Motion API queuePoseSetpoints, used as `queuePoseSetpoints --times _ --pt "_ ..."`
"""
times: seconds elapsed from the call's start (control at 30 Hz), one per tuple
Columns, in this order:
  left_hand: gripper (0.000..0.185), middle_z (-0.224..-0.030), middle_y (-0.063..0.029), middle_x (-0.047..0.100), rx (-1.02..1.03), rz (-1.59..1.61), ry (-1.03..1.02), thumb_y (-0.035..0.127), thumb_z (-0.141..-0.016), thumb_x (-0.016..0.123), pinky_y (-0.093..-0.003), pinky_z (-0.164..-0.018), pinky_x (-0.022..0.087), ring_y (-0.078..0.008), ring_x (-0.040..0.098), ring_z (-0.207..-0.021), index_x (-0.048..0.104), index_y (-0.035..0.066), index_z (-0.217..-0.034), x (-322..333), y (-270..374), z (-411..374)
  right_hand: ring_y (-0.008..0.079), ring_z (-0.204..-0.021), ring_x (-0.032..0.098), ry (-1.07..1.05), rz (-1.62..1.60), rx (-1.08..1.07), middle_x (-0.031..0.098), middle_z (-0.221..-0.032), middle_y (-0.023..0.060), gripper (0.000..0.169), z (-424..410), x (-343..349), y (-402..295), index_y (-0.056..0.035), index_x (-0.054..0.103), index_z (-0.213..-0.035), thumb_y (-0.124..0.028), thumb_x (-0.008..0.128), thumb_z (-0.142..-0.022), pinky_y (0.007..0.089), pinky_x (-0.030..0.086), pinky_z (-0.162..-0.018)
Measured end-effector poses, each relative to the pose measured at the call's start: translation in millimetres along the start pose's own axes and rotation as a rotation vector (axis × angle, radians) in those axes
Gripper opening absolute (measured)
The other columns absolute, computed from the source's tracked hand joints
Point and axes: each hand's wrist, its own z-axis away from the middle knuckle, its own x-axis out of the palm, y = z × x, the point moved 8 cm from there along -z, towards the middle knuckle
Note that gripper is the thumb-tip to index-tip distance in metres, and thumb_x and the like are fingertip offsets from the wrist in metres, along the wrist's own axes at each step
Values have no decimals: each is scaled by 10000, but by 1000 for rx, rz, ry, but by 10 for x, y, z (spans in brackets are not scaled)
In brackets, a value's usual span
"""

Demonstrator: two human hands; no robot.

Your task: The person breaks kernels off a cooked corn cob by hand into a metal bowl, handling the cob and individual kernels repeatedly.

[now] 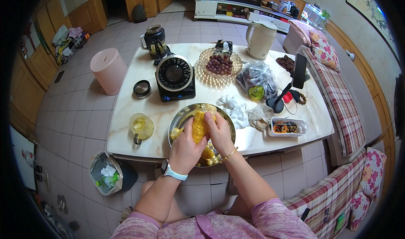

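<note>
Both hands hold what looks like a yellow corn cob point(198, 129) over a steel bowl point(173, 120) at the table's near edge. My left hand point(186, 148), with a watch on its wrist, wraps the cob's lower left side. From the right, my right hand point(220, 133) grips it with the thumb laid along its upper part; a gold bangle circles that wrist. The far end of the cob looks paler. More yellow pieces point(208, 155) lie in the bowl, partly hidden by my hands.
Around the bowl stand a glass mug point(141, 126), a black appliance point(175, 77), crumpled tissues point(234, 109) and a white box of beads point(286, 127). Farther back are a glass bowl with grapes point(219, 65), a kettle point(261, 40) and a phone on a stand point(299, 70). A bin point(126, 172) stands left.
</note>
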Motion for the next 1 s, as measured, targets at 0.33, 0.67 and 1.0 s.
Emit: queuePoseSetpoints --times 0.33,0.67,1.0 --pt "668 -1064 -302 649 -1 -120 0 251 -879 717 -496 -807 539 -463 648 -953 397 -28 -1395 9 64 13 182 -690 515 102 -172 -102 568 -738 107 468 3 -26 -7 23 589 -904 -380 431 -1079 352 458 -663" --pt "679 -1111 -294 646 34 -149 8 284 -885 720 -483 -824 544 -448 649 -984 401 -23 -1399 -4 12 -8 323 -650 563 -21 95 -69 566 -700 204 521 -78 -30 51 42 583 -860 -408 422 -1068 425 443 -635" --pt "658 -1088 -289 652 -15 -193 -8 294 -892 714 -494 -806 540 -454 650 -967 413 -16 -1388 -20 73 1 358 -582 476 48 101 -99 496 -630 215 585 -73 -93 45 54 557 -777 -386 339 -1095 439 407 -600"
